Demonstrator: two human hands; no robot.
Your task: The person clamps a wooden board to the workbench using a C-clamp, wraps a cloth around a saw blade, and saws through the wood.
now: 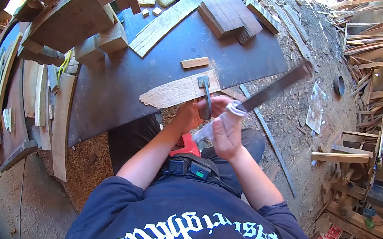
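Observation:
My right hand is closed round a pale cloth, which wraps a long dark flat blade. The blade slants up to the right, past the bench edge. In line with it, over my lap, is a red part like a saw handle; whether they join is hidden. My left hand is at the bench edge, its fingers curled about the lower part of a metal clamp and partly hidden. The clamp sits over a pale wooden board with a jagged left end. A small wood strip lies behind the board.
Thick wood blocks stack at the back left of the dark bench. A curved plank and dark blocks lie farther back. Long boards lean at the left. Scrap wood piles at the right, above a machine.

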